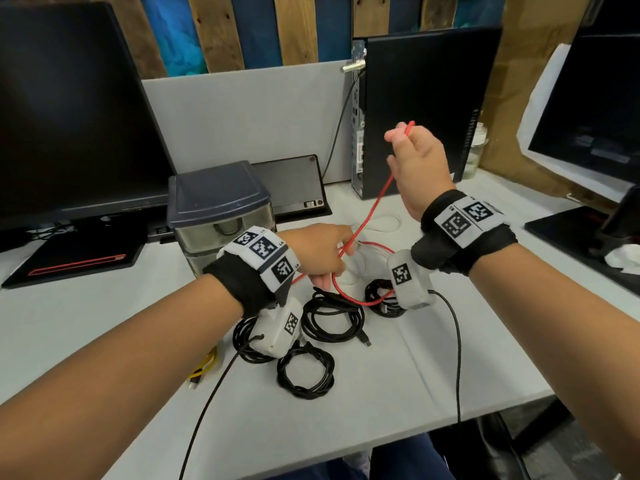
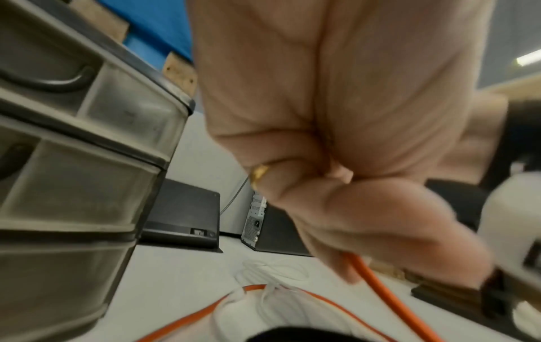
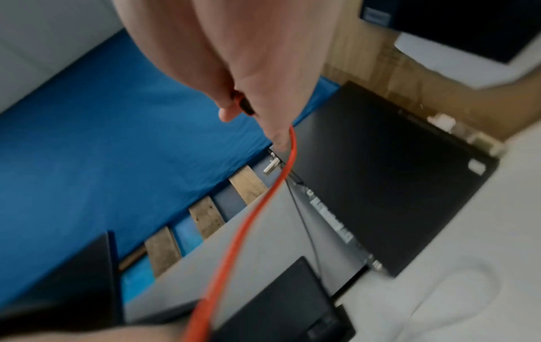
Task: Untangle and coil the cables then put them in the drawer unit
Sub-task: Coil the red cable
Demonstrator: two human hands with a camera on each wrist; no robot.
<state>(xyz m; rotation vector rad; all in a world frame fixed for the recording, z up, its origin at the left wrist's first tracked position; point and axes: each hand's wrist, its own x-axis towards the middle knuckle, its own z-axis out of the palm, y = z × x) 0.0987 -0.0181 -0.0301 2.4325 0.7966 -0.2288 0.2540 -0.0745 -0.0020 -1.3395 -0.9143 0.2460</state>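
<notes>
A red cable runs taut from my raised right hand down to my left hand near the desk. My right hand pinches the cable's end high in front of the computer tower. My left hand has its fingers curled round the same cable, whose loose loop lies on the desk. A white cable lies beside it. Several coiled black cables lie below my hands. The grey drawer unit stands just left of my left hand, with its drawers pushed in.
A yellow cable lies near my left forearm. A black monitor stands at the left, a computer tower behind my right hand, another monitor at the right. A flat black device leans against the partition. The desk's front edge is near.
</notes>
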